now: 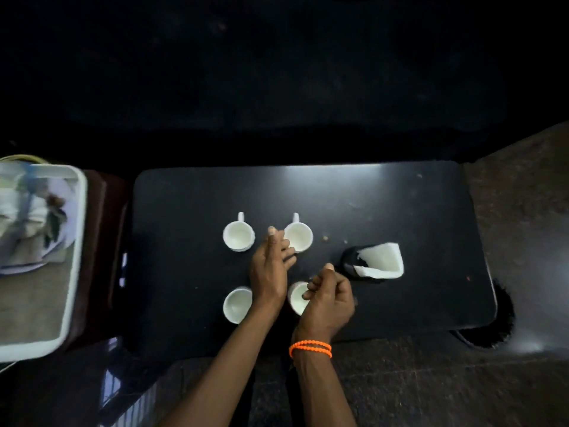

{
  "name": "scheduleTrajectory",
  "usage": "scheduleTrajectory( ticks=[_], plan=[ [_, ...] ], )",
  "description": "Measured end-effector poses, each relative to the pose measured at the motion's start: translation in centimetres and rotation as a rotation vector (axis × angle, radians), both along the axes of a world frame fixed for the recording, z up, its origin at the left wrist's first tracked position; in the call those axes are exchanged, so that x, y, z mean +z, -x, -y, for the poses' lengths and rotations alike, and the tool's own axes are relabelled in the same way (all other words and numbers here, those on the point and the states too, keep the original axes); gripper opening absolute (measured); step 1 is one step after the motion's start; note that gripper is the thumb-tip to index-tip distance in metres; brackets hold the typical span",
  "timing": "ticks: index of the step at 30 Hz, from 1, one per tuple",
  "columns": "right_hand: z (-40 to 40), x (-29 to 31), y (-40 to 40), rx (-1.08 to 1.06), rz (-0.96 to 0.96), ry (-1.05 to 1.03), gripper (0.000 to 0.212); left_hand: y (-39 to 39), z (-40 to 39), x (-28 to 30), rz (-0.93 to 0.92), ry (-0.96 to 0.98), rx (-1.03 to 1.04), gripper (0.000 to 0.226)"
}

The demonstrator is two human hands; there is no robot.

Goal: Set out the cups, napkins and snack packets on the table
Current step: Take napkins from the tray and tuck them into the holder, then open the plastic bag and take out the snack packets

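Tray: white, left edge of frame, contents blurred.
Crumbs: scattered across the dark surface.
Floor: brownish, right side.

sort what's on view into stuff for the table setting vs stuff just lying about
For the job: four white cups; napkins in their black holder; white tray at the left.

Lying about: crumbs on the table; orange wristbands.
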State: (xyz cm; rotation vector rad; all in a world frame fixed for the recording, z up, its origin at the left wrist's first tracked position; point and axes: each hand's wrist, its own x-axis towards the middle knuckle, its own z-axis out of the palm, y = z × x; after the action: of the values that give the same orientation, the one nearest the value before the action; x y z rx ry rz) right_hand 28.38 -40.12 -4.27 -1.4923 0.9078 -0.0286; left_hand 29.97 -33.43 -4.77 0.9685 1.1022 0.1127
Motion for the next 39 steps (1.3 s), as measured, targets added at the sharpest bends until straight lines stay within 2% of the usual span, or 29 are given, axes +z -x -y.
scheduleTrajectory(
  ticks=[11, 16, 18, 21, 22, 24, 26, 29, 31, 33, 35, 37, 39],
  plan=[
    [-20.3, 2.1, 5.9, 0.655, 0.034, -0.228, 0.028, 10.2, -18.9, 2.7, -0.032, -0.040, 0.356, 0.058],
    [-30.6, 1.6, 8.3, 0.976, 0.025, -0.222, 0.028, 14.7, -27.8, 3.3, -0.022, -0.139, 0.490, 0.058],
    [-34.5, 1.1, 8.8, 1.145, 0.062, -0.148, 0.022, 16.3, -31.5, 3.3, -0.063, -0.228, 0.558, 0.051],
    [-39.8, 0.6, 9.2, 1.349, 0.214, 0.017, 0.008, 18.7, -36.7, 2.9, -0.221, -0.506, 0.633, 0.030],
    [-41.2, 0.6, 9.4, 1.406, 0.250, 0.064, 0.018, 19.5, -38.3, 2.8, -0.308, -0.608, 0.632, 0.022],
    [-43.5, 0.5, 10.1, 1.535, 0.268, 0.072, 0.045, 21.0, -41.0, 2.6, -0.430, -0.766, 0.612, 0.009],
    [-44.9, 0.2, 10.8, 1.667, 0.267, 0.052, 0.059, 22.4, -43.7, 1.7, -0.548, -0.865, 0.534, 0.012],
    [-45.4, -1.1, 11.4, 1.765, 0.240, 0.049, 0.056, 23.8, -47.8, 0.2, -0.757, -0.865, 0.277, 0.050],
    [-45.1, -1.6, 11.2, 1.756, 0.236, 0.041, 0.053, 23.9, -49.4, 0.0, -0.712, -0.784, 0.121, 0.068],
    [-44.6, -1.9, 11.1, 1.721, 0.246, 0.002, 0.048, 23.9, -49.9, -0.2, -0.669, -0.799, 0.031, 0.071],
    [-43.9, -2.0, 11.3, 1.715, 0.180, -0.026, 0.043, 24.0, -49.7, -0.4, -0.732, -0.841, -0.021, 0.067],
    [-43.3, -2.2, 11.6, 1.736, 0.089, -0.052, 0.044, 24.0, -49.7, -0.1, -0.805, -0.843, -0.064, 0.061],
    [-43.1, -2.0, 11.4, 1.744, 0.044, -0.056, 0.049, 23.9, -50.2, 0.4, -0.748, -0.831, -0.071, 0.063]
  ],
)
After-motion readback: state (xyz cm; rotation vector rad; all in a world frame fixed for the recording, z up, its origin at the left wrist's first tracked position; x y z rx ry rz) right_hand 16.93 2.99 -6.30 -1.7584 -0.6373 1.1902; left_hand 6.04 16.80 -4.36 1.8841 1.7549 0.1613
